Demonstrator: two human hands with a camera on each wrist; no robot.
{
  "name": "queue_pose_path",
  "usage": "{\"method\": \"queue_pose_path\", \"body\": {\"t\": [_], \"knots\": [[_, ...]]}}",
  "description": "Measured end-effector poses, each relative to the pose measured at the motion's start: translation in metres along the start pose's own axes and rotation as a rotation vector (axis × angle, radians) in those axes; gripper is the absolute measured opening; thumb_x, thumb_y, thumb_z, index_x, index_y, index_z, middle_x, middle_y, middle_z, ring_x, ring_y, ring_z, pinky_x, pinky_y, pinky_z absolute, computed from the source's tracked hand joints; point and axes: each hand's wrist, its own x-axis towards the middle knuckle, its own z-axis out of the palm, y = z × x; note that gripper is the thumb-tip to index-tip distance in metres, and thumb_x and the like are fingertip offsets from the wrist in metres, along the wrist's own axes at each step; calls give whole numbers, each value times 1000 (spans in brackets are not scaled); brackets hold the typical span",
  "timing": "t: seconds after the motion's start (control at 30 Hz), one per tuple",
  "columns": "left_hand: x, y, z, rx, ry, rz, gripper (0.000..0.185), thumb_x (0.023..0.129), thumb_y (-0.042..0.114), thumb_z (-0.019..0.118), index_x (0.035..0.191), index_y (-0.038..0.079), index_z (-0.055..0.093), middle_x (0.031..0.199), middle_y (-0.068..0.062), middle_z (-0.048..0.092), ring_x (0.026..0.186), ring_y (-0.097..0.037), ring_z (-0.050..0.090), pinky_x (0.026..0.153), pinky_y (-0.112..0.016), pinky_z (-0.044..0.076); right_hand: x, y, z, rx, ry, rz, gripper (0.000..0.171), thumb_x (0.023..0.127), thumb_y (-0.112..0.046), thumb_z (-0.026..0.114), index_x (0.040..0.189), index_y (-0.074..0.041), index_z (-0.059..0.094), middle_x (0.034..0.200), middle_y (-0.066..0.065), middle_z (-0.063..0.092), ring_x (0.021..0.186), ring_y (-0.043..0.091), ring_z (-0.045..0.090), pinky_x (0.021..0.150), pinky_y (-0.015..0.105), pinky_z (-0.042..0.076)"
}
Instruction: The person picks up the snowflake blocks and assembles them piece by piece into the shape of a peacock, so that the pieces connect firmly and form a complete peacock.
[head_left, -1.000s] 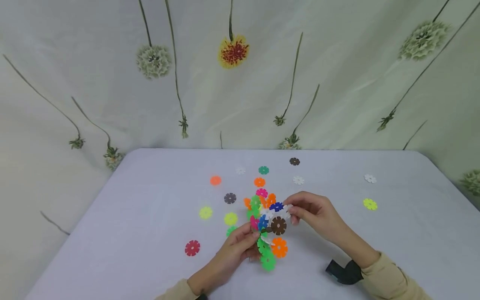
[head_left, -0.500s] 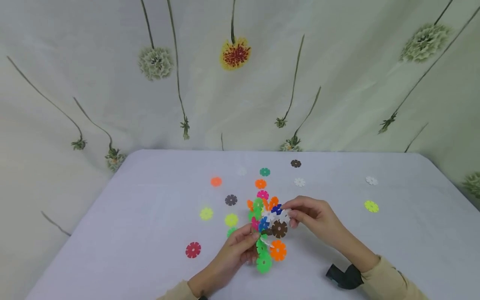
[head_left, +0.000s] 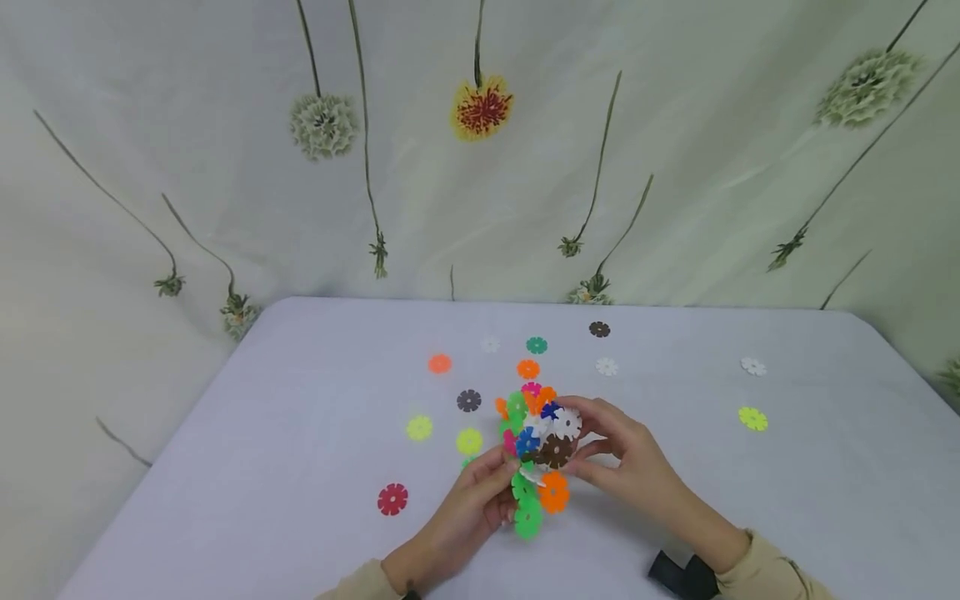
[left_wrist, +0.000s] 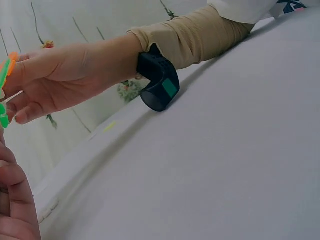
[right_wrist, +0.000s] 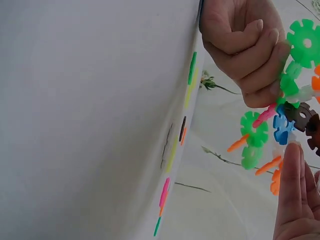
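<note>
A white cloth-covered table (head_left: 300,433) fills the lower view, backed by a pale curtain printed with dandelion heads (head_left: 480,108). Just above the table near its front middle is a multicoloured cluster of interlocked plastic snowflake discs (head_left: 536,446), held between both hands. The left hand (head_left: 457,517) grips the cluster's lower left side, fingers curled round the green and pink discs, as the right wrist view shows (right_wrist: 245,50). The right hand (head_left: 630,467) closes on the cluster's right side, thumb low by the brown disc and fingertips up at a white notched plastic disc (head_left: 566,422) on the top right edge; whether that disc is fully seated in a slot cannot be told. The two hands are close together, separated only by the cluster. To seat the white disc well, it looks wise to line its notch squarely with the notch of the neighbouring disc, press straight along the slot rather than twisting, and let the left hand brace directly opposite so the joints already made do not pop. Loose discs lie scattered on the cloth: a red disc (head_left: 392,498) at front left, two yellow-green discs (head_left: 419,427) beside it, a dark grey disc (head_left: 468,400), an orange disc (head_left: 439,363), and a lime disc (head_left: 752,418) well apart to the right.
</note>
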Motion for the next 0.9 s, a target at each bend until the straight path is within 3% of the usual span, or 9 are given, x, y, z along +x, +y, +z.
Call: {"method": "queue_pose_path", "body": {"t": [0.2,0.43,0.63,0.73,0.9], "knots": [[-2,0,1,-58,-36,0,18,100,23,45,106,8,54,90,0,59,68,-9,49,61,-17,44,-3,-5,7,54,-25,17,64,74,9,74,131,-2,48,114,11,56,93,20,59,67,35,55],[-1,0,1,-59,-38,-17,22,100,23,46,111,7,54,92,0,60,68,-10,48,61,-17,43,-5,-5,11,13,61,35,67,74,13,71,133,0,43,114,14,56,88,19,59,65,33,55],[-2,1,0,-30,3,-28,40,99,24,47,130,-2,44,111,-6,58,86,-15,52,76,-23,46,-6,-6,12,-38,105,41,58,77,12,69,130,-1,47,110,9,60,81,17,60,66,33,55],[-2,2,1,-34,-4,-29,43,99,24,46,133,-3,41,115,-8,57,90,-16,53,79,-25,47,-6,-5,9,-49,123,43,46,83,13,61,126,-3,52,104,6,62,74,16,61,62,32,55],[-1,2,-1,-69,-41,-26,31,99,23,48,122,3,49,101,-4,62,80,-13,57,75,-25,49,-6,2,5,23,151,50,34,88,17,51,117,1,54,80,5,63,60,20,57,49,30,50]]}}
